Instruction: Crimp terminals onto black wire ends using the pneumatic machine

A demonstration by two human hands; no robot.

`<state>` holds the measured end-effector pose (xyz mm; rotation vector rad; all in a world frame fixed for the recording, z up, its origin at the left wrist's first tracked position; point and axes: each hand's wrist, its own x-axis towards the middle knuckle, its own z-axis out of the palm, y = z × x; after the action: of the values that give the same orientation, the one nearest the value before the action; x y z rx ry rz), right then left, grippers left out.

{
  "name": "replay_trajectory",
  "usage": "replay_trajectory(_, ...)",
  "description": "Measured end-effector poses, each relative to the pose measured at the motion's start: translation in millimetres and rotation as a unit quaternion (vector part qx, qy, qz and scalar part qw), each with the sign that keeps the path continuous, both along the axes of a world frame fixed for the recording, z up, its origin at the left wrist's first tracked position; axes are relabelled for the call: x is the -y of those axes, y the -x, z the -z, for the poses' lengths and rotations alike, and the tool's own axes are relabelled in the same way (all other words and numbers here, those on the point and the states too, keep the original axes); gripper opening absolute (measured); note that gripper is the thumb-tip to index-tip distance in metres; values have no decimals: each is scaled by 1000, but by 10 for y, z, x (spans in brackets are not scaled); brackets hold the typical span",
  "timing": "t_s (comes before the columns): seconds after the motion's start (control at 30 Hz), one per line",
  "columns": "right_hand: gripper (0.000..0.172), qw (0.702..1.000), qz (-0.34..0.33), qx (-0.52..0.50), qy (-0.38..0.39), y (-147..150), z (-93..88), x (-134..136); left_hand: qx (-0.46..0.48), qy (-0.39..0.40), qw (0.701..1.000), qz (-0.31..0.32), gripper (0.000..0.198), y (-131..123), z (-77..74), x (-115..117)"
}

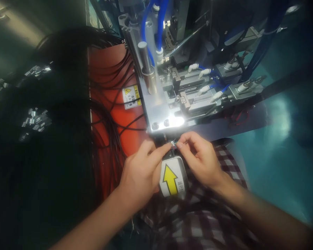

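My left hand and my right hand meet just below the front edge of a metal machine plate. Both pinch the same small metal connector with thin wires at its end, the left from the left side, the right from the right. Fingers of both hands are closed on it. Under the hands lies a white plate with a yellow arrow.
The machine carries a steel cylinder, blue air hoses and slide blocks. A bundle of black cables drapes over a red panel with a yellow warning label. Small metal parts lie in the dark at left. Checked cloth is below.
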<state>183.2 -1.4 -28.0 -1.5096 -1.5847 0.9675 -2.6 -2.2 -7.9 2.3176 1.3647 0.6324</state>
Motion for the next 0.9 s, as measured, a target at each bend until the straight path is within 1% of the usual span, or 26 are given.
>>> replay_trajectory(0.27,10,1000,14,-3,24,31,-64,-9,-2,4,1000,7,36,0,5,12)
replay_trajectory(0.47,11,999,14,1,35,33,-93,-14,-7,-2,1000,-3,35,-2,12,4)
replay_trajectory(0.9,9,999,-2,6,38,16,-88,-31,-5,-6,1000,-2,34,-19,-2,5)
